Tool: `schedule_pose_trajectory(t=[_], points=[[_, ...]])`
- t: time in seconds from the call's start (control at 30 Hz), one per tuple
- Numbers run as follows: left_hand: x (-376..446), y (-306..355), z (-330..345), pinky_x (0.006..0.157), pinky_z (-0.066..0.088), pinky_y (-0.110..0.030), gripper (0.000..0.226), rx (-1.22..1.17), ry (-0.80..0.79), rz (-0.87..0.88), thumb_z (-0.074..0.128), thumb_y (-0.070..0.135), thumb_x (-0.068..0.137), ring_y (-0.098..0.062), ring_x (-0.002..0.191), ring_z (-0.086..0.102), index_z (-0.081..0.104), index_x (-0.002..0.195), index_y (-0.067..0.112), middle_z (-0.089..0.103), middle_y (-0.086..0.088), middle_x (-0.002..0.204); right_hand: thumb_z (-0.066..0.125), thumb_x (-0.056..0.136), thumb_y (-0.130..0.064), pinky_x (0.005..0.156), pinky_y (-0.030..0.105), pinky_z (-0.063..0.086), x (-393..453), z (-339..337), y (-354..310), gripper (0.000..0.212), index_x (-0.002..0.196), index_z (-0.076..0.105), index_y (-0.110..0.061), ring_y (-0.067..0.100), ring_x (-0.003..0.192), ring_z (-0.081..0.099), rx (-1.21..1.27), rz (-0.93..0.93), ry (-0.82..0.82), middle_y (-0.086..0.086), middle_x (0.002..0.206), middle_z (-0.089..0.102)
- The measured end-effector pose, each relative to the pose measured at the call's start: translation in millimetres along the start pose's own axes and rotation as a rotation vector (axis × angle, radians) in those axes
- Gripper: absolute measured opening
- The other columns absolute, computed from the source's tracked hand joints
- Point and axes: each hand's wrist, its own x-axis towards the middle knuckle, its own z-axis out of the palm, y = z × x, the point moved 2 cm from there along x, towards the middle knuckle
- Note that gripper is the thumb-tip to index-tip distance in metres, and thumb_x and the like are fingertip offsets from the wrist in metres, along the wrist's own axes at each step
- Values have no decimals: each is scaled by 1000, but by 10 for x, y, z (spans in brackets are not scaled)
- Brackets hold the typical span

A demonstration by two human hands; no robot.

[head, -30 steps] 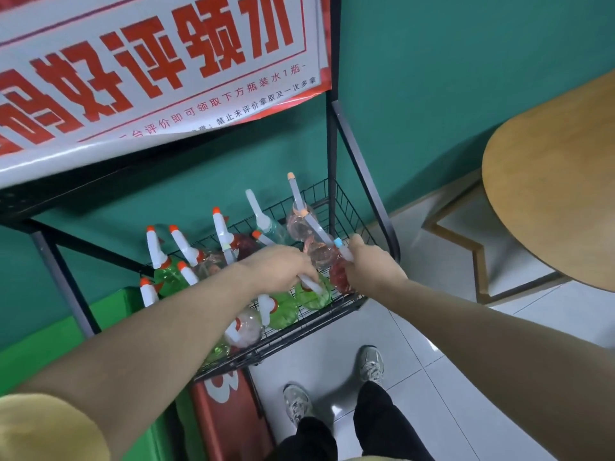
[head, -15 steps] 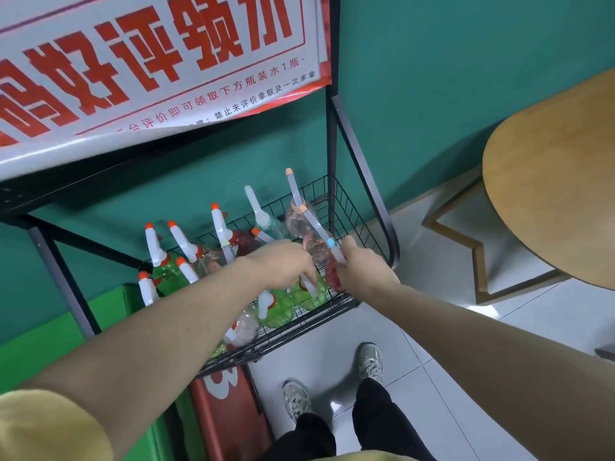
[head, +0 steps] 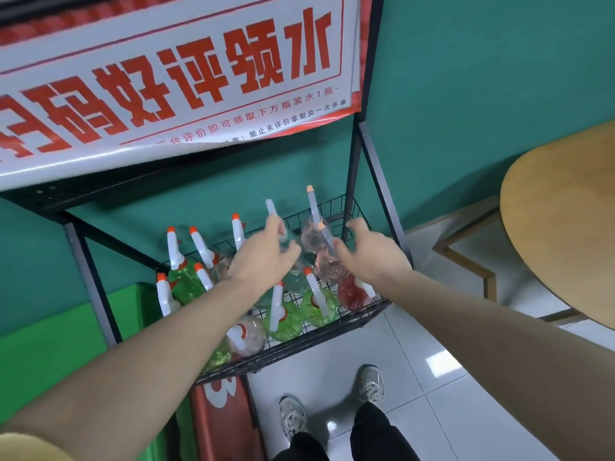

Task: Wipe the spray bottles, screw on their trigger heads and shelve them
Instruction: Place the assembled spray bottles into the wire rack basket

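While the bottles point(head: 286, 314) sit in the rack point(head: 362, 322), the left hand point(head: 263, 257) holds one's sprayer and the right hand point(head: 369, 251) hangs loose; stand each upright, gently.

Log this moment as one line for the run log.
stage: shelving | left hand: on clear spray bottle in wire basket | right hand: open, above pink bottles | grip: unclear
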Motion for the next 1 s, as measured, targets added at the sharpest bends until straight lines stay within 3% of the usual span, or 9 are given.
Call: schedule_pose_trajectory(t=[0.1, 0.2, 0.3, 0.4, 0.53, 0.77, 0.87, 0.93, 1.0], points=[[21, -42, 26, 45, 30, -27, 39, -27, -79, -230, 49, 40, 106, -10, 53, 47, 39, 132, 14, 49, 6, 68, 43, 104, -42, 74, 35, 49, 165, 0, -151, 40, 136, 40, -18, 22, 96, 59, -54, -145, 57, 7, 113, 64], [80, -73, 114, 50, 35, -31, 55, 23, -132, -304, 43, 55, 106, -15, 63, 51, 37, 142, 14, 49, 4, 75, 42, 101, -48, 86, 41, 49, 319, 50, -269, 41, 130, 42, -19, 26, 111, 53, -204, -216, 39, 6, 122, 58], [145, -143, 229, 52, 36, -31, 50, 23, -165, -371, 45, 54, 105, -17, 67, 55, 41, 135, 14, 54, 2, 80, 37, 101, -59, 66, 36, 47, 449, 133, -301, 44, 124, 34, -22, 25, 89, 58, -400, -123, -151, 3, 98, 60], [178, -128, 285, 50, 35, -31, 39, -11, -157, -407, 50, 47, 105, -12, 64, 54, 42, 125, 15, 56, 3, 82, 36, 105, -46, 55, 35, 46, 528, 211, -270, 34, 123, 26, -18, 26, 68, 60, -409, -98, -187, 7, 83, 61], [202, -74, 317, 51, 38, -32, 35, -31, -147, -445, 56, 39, 102, -14, 64, 56, 41, 124, 16, 60, 0, 82, 40, 105, -19, 57, 40, 49, 610, 273, -177, 37, 137, 22, -16, 27, 70, 62, -286, -40, -195, 10, 82, 61], [223, -83, 384, 54, 44, -34, 37, -144, -125, -432, 58, 33, 102, -19, 67, 61, 39, 130, 16, 67, -5, 88, 41, 103, -9, 48, 34, 44, 687, 333, -85, 48, 145, 18, -13, 26, 66, 64, -315, -35, -211, 11, 79, 63], [231, -98, 384, 67, 55, -41, 42, -155, -123, -425, 59, 36, 102, -22, 75, 67, 38, 132, 17, 69, -4, 93, 38, 108, -30, 58, 38, 52, 674, 268, -99, 50, 149, 16, -14, 27, 67, 63, -270, -61, -210, 9, 80, 63], [242, -86, 348, 60, 50, -36, 46, -131, -151, -443, 57, 47, 102, -17, 72, 63, 37, 132, 18, 66, -1, 90, 30, 106, -52, 61, 39, 54, 667, 159, -102, 59, 149, 15, -15, 28, 68, 63, -252, -79, -174, 9, 79, 62], [248, -59, 286, 55, 42, -32, 50, -130, -126, -461, 51, 55, 102, -14, 66, 59, 38, 133, 18, 63, 4, 81, 26, 105, -58, 54, 34, 49, 693, 53, -109, 66, 153, 12, -15, 24, 65, 63, -210, -49, -155, 8, 77, 61]])
